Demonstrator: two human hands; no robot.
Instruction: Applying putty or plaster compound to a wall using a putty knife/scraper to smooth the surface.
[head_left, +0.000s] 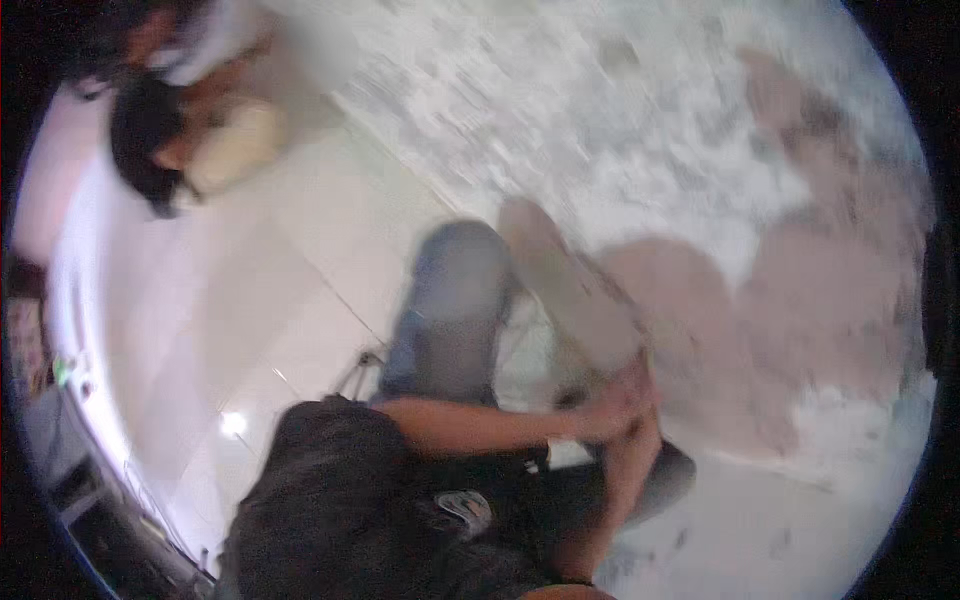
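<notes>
My left hand (600, 415) and my right hand (635, 385) come together at the near end of a long, pale beige object (570, 275), apparently closed around it; motion blur hides the fingers' detail and what exactly the object is. It lies diagonally beside my blue-jeaned knee (450, 270). My dark-clad other knee (670, 470) is just below my hands, and my black shirt (310, 480) fills the lower middle.
A floor surface (640, 120) smeared with white material, with pinkish-brown patches, spans the upper right. Pale tiles (290, 300) lie at the left. Another person (145, 130) is at the upper left beside a tan object (235, 145). Dark items (70, 480) line the left edge.
</notes>
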